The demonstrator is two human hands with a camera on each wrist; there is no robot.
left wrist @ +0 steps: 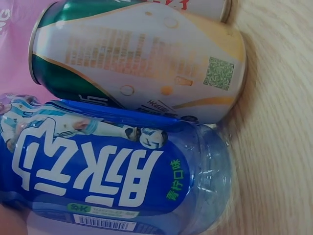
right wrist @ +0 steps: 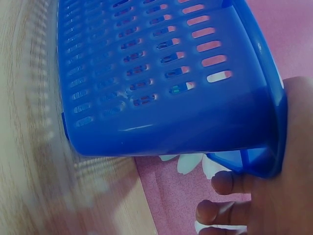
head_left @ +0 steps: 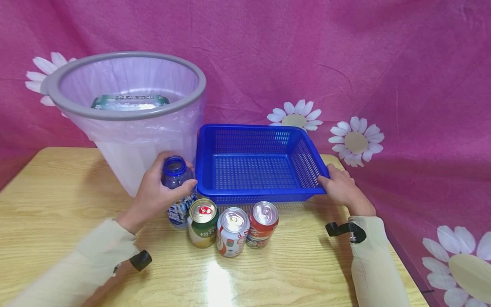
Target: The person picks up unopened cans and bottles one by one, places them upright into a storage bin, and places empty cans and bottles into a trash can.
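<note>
In the head view my left hand (head_left: 153, 194) curls round a blue plastic drink bottle (head_left: 181, 209), upright on the table with its mouth uncapped. The left wrist view shows the label of that bottle (left wrist: 98, 166) close up, beside a green and white can (left wrist: 142, 58). My right hand (head_left: 342, 186) grips the near right corner of a blue perforated basket (head_left: 253, 192), thumb over the rim. From the right wrist, the basket's side (right wrist: 195, 117) fills the view and some fingertips (right wrist: 208, 211) show below the rim. Nothing lies in the basket.
A green-topped can (head_left: 203, 226), a white can (head_left: 232, 234) and a red can (head_left: 262, 226) stand in front of the basket. Behind the left hand stands a lined bin (head_left: 145, 145) with a green can-like item (head_left: 130, 102) inside. A pink flowered cloth (head_left: 245, 55) hangs behind.
</note>
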